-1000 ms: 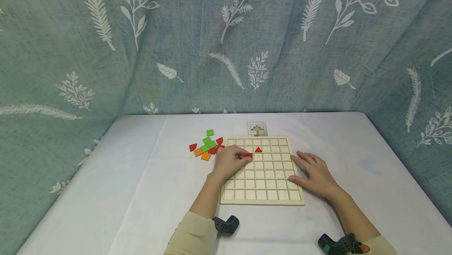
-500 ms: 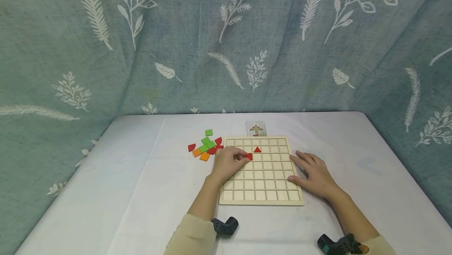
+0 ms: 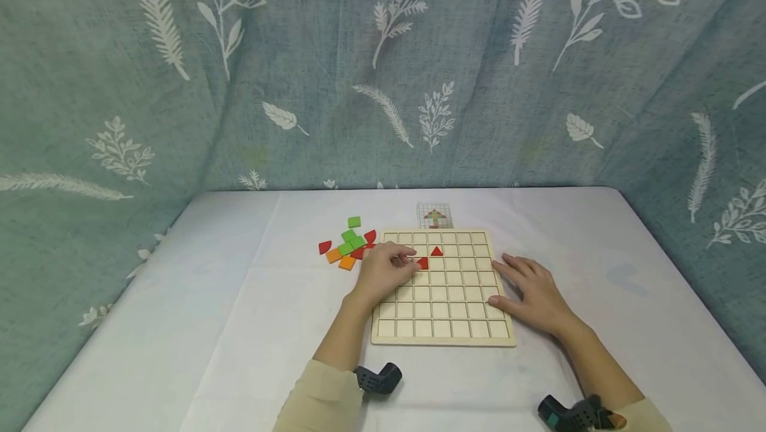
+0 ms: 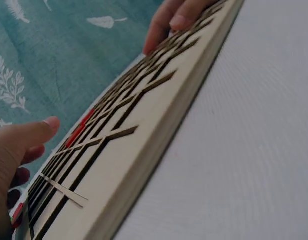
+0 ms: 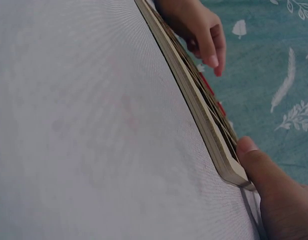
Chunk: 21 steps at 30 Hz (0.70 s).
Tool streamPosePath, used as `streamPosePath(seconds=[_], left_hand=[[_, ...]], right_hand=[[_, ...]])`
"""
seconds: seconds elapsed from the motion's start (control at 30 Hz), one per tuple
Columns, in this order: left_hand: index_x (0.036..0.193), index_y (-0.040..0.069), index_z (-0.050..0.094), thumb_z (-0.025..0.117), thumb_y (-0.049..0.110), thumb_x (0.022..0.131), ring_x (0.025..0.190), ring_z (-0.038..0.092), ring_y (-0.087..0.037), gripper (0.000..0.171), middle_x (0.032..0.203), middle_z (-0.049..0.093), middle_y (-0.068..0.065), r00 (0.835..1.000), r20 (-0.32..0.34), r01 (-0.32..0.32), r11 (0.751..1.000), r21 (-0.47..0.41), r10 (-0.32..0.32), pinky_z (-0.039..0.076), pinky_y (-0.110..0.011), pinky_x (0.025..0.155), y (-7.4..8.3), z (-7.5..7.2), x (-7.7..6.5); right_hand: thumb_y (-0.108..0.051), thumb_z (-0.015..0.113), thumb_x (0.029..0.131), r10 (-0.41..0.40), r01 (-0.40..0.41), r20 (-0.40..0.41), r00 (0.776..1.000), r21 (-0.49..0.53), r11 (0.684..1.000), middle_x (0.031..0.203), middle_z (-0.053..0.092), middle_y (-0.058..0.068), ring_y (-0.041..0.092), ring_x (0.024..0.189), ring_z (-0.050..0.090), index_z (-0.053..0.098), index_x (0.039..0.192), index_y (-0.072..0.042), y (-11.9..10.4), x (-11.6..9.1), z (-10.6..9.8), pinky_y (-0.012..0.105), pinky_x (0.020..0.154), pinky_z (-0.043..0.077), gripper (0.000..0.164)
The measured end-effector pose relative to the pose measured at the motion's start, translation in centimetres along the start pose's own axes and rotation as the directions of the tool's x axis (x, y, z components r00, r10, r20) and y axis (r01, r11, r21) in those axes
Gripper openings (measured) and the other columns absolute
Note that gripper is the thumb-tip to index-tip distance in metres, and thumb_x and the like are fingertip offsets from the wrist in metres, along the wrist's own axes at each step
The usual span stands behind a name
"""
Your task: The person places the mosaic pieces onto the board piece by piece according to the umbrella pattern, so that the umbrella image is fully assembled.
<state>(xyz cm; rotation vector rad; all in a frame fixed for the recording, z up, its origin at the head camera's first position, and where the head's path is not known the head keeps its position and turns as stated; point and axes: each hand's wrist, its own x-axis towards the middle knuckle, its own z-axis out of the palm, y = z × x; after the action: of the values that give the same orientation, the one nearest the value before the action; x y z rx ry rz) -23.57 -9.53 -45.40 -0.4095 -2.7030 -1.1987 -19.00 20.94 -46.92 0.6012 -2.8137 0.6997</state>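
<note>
A wooden grid board [image 3: 443,341] lies on the table. Two red pieces sit in its cells: a triangle [image 3: 437,251] and, one row nearer and to the left, a red piece with a slanted side [image 3: 423,263]. Just left of that second piece hovers my left hand [image 3: 385,271], thumb and fingers bent loosely with nothing visible between them. In the right wrist view, the fingertips of the left hand [image 5: 196,25] are apart from the red pieces. My right hand [image 3: 532,292] rests on the board's right edge, its thumb [image 5: 247,145] on the rim.
Left of the board lie several loose pieces: green squares [image 3: 354,222], orange squares [image 3: 347,263] and red rounded pieces [image 3: 325,247]. A small pattern card [image 3: 435,216] lies behind the board. A leaf-printed curtain [image 3: 335,86] hangs beyond the white table [image 3: 269,352].
My left hand has let go of the red slanted piece, which stays in its cell, and drawn slightly left. The right hand keeps its place on the board's edge.
</note>
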Motion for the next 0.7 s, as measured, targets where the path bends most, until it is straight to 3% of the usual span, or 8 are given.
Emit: streamPosePath(seconds=[0.2,0.4,0.53,0.7], left_hand=[[0.103,0.016,0.072,0.075,0.028,0.080,0.072,0.050,-0.012,0.026,0.079,0.058,0.008,0.999,-0.054,-0.005,1.000,-0.010,0.004,0.033,-0.037,0.085,-0.1,-0.9,0.2],[0.104,0.016,0.072,0.075,0.027,0.080,0.073,0.050,-0.013,0.026,0.082,0.060,0.006,0.998,-0.057,0.036,0.999,-0.030,-0.038,0.039,-0.030,0.072,-0.5,-1.8,0.2],[0.102,0.014,0.072,0.075,0.025,0.080,0.071,0.049,-0.013,0.025,0.081,0.059,0.004,0.995,-0.093,0.040,0.999,-0.021,-0.042,0.041,-0.028,0.064,-1.4,-2.4,0.0],[0.101,0.015,0.073,0.076,0.025,0.079,0.073,0.052,-0.014,0.025,0.080,0.060,0.002,0.991,-0.122,0.061,0.998,-0.013,-0.062,0.036,-0.031,0.073,-2.4,-3.1,0.2]], right_hand=[[-0.047,0.069,0.079,0.014,-0.014,0.004,1.000,-0.009,1.000,0.143,0.041,0.018,0.040,0.129,0.034,0.050,0.136,-0.010,0.0,0.1,0.0,0.063,0.101,0.022,0.071],[-0.047,0.069,0.079,0.020,-0.020,0.009,1.000,-0.003,1.000,0.144,0.040,0.018,0.040,0.129,0.033,0.050,0.137,-0.010,0.0,0.1,0.0,0.063,0.101,0.021,0.071],[-0.046,0.069,0.079,0.017,-0.017,0.008,1.000,-0.004,1.000,0.144,0.040,0.018,0.040,0.129,0.033,0.049,0.137,-0.010,0.1,0.1,0.0,0.062,0.102,0.021,0.071],[-0.047,0.069,0.079,0.015,-0.015,0.007,1.000,-0.003,1.000,0.144,0.041,0.018,0.040,0.129,0.034,0.050,0.137,-0.010,0.1,0.1,-0.1,0.063,0.101,0.021,0.071]])
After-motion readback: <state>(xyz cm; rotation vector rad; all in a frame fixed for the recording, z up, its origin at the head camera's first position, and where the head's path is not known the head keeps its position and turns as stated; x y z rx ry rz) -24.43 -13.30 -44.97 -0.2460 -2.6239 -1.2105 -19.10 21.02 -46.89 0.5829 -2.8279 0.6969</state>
